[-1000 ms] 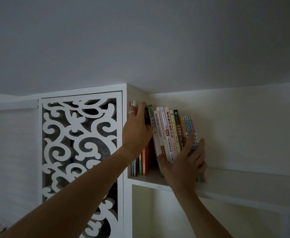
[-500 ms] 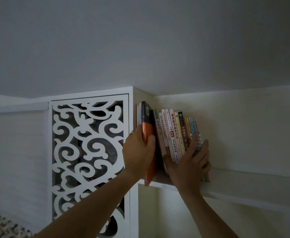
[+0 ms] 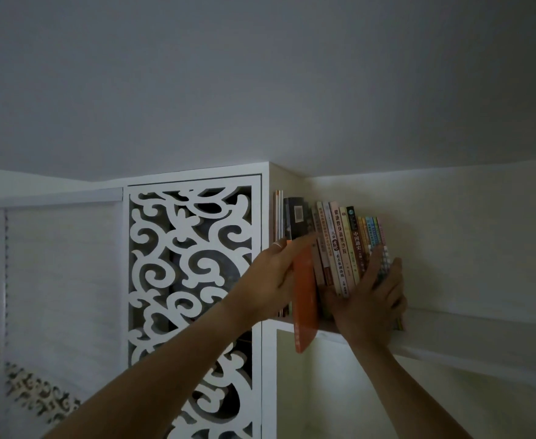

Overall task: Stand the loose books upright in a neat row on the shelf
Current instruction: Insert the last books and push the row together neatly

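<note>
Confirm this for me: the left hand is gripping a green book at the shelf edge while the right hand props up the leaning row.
One detail is wrong: the book in the left hand is orange, not green. The head view shows its lower end hanging past the shelf edge. The rest holds: the right hand lies flat against the leaning row of books.

The right hand [image 3: 369, 299] hides the lower spines of the leaning books [image 3: 352, 245], whose small titles perhaps blur.
</note>
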Demonstrator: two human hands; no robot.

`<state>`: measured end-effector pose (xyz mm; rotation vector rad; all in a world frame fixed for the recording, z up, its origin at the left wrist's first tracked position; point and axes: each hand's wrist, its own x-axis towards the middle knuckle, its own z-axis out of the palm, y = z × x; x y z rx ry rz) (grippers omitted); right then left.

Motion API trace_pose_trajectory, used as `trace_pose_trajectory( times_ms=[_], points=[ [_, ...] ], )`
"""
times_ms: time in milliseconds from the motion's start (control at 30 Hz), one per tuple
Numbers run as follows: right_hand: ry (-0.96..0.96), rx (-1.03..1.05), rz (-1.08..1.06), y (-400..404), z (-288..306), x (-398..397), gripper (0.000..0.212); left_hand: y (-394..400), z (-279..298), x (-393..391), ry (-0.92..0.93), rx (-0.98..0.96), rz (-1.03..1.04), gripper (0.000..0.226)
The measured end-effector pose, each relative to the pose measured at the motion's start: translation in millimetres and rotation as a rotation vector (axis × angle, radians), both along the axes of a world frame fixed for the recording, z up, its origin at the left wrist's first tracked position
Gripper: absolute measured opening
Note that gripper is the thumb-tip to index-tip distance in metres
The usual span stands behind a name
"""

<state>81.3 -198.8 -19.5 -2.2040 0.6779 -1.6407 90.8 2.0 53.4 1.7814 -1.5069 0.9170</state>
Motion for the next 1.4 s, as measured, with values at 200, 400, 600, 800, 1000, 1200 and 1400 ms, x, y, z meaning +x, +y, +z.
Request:
trace_pose_trajectory(
  times_ms=[200, 400, 600, 800, 1000, 1200, 1400],
  points=[
    [-0.017, -0.008, 0.019, -1.1, -1.3, 0.8, 0.133, 5.8, -5.2, 2.4, -0.514, -0.034, 0.759, 0.068],
    [-0.022, -0.012, -0.006, -1.2, -1.2, 1.6, 0.13, -3.3, -5.6, -0.5, -0.904, 0.204, 0.738, 0.059],
    [-0.018, -0.004, 0.024, -0.8, -0.6, -0.6, 0.131, 3.5, 22.8, 2.0, -0.972, 0.358, 0.753, 0.037],
    [-0.004, -0.005, -0.001, 1.4, 0.1, -2.0, 0.128, 21.6, 22.1, -12.1, -1.116, 0.212, 0.552, 0.023],
    [0.008, -0.002, -0.027, 2.5, 0.0, -3.0, 0.122, 43.6, 22.6, -16.3, -1.138, 0.175, 0.411, 0.015],
    [-0.002, 0.022, 0.004, 3.0, 1.2, -3.2, 0.109, 66.5, 8.6, -12.0, -0.914, 0.037, 0.466, 0.024],
    [-0.006, 0.033, 0.059, 2.5, 3.6, -3.8, 0.132, 75.2, -4.7, -20.6, -0.491, -0.19, 0.617, 0.035]
  ],
)
